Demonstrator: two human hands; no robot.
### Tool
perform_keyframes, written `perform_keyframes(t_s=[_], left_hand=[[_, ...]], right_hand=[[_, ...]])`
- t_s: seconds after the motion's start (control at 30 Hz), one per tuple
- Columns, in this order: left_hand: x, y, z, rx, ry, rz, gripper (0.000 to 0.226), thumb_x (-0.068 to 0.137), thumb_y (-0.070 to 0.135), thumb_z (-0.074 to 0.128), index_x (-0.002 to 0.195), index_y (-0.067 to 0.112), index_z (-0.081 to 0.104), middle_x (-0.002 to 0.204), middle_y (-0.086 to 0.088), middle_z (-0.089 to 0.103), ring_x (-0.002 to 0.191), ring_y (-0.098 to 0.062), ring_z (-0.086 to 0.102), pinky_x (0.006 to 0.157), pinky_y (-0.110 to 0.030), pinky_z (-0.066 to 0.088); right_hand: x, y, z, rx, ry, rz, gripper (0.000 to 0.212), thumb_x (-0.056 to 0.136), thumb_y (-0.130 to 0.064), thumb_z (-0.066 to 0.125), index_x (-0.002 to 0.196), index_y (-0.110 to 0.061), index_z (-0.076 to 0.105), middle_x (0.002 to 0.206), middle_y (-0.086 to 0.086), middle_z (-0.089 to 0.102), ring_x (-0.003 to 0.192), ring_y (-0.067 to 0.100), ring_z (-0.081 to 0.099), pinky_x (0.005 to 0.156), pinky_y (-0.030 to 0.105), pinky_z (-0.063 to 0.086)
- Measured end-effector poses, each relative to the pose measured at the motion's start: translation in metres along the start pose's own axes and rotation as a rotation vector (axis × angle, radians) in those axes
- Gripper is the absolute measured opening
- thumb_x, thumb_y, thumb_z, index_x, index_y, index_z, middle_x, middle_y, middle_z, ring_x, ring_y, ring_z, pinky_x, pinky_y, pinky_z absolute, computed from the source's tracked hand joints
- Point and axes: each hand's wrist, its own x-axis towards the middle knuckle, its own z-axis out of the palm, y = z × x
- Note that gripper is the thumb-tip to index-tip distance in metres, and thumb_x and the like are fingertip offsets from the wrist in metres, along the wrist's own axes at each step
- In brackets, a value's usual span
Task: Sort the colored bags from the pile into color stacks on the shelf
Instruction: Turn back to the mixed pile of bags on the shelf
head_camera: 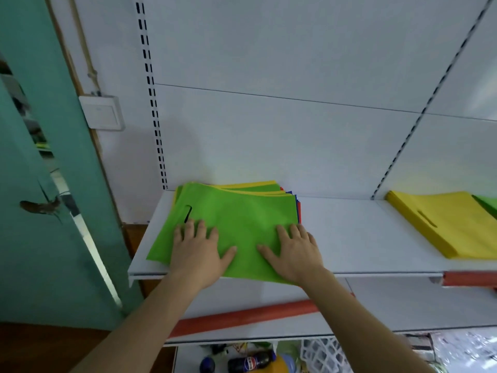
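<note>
**Green bag on top of the mixed pile, both hands flat on it**

Green on top: a green bag [236, 224] capping the pile [285, 193] at the left end of the white shelf [349, 238], slot handle toward the left. Under it, edges of yellow, red and blue bags fanned out along the back and right side. Near edge of the bag just over the shelf's front lip.

Left hand [197, 249] flat on the bag's near left part, fingers straight and spread, thumb out to the right; nothing gripped. Right hand [294, 251] flat on the near right part, fingers straight, thumb out to the left, outer fingers at the bag's right edge; likewise gripping nothing. Both palms down, pressing or resting on the fabric.

Well apart to the right, on the same shelf: a yellow stack [451, 224] with its slot handle up, and beside it, at the frame edge, a corner of a green stack [488, 204].

Below: a lower shelf with an orange-red front strip [242, 316]. To the left: a teal door [53, 184], a white wall switch [102, 113].
</note>
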Motion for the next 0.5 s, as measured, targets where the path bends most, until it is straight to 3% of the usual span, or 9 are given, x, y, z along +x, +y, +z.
perform_keyframes(t_s=[0.1, 0.2, 0.33, 0.43, 0.5], left_hand=[[0.001, 0.000, 0.000, -0.015, 0.008, -0.002, 0.098, 0.089, 0.086, 0.007, 0.157, 0.025, 0.041, 0.169, -0.015, 0.030, 0.157, -0.039, 0.018, 0.124, -0.062, 0.014], [0.001, 0.000, -0.001, -0.007, 0.013, -0.008, 0.096, 0.089, 0.086, 0.009, 0.157, 0.026, 0.042, 0.168, -0.015, 0.031, 0.157, -0.039, 0.019, 0.125, -0.062, 0.013], [0.001, 0.003, 0.000, 0.010, 0.024, -0.027, 0.094, 0.090, 0.084, 0.011, 0.157, 0.025, 0.042, 0.167, -0.014, 0.033, 0.156, -0.039, 0.020, 0.125, -0.061, 0.012], [0.003, 0.006, 0.002, 0.013, 0.023, -0.034, 0.094, 0.090, 0.084, 0.011, 0.156, 0.024, 0.043, 0.166, -0.015, 0.036, 0.155, -0.039, 0.021, 0.125, -0.061, 0.013], [0.004, 0.009, 0.002, 0.008, 0.030, -0.034, 0.094, 0.090, 0.083, 0.011, 0.155, 0.024, 0.045, 0.164, -0.015, 0.039, 0.154, -0.037, 0.024, 0.124, -0.061, 0.014]], right_hand=[[0.001, -0.006, -0.002, 0.000, 0.035, -0.031, 0.089, 0.095, -0.080, 0.030, 0.165, -0.025, 0.023, 0.163, 0.008, 0.041, 0.159, 0.033, 0.018, 0.128, 0.052, 0.015], [-0.002, -0.016, -0.005, 0.042, 0.054, -0.116, 0.078, 0.102, -0.059, 0.042, 0.167, -0.026, 0.015, 0.163, 0.004, 0.044, 0.159, 0.037, 0.018, 0.129, 0.051, 0.012], [-0.010, -0.034, -0.013, 0.332, 0.100, -0.225, 0.078, 0.098, -0.024, 0.057, 0.167, -0.023, 0.021, 0.162, 0.005, 0.043, 0.144, 0.037, 0.043, 0.118, 0.041, 0.037], [-0.009, -0.042, -0.024, 0.602, 0.209, -0.096, 0.075, 0.096, -0.024, 0.068, 0.163, -0.020, 0.034, 0.165, 0.010, 0.035, 0.136, 0.034, 0.053, 0.109, 0.038, 0.044], [-0.005, -0.040, -0.033, 0.720, 0.277, 0.058, 0.078, 0.090, -0.027, 0.076, 0.159, -0.019, 0.039, 0.160, 0.010, 0.040, 0.134, 0.032, 0.052, 0.108, 0.038, 0.043]])
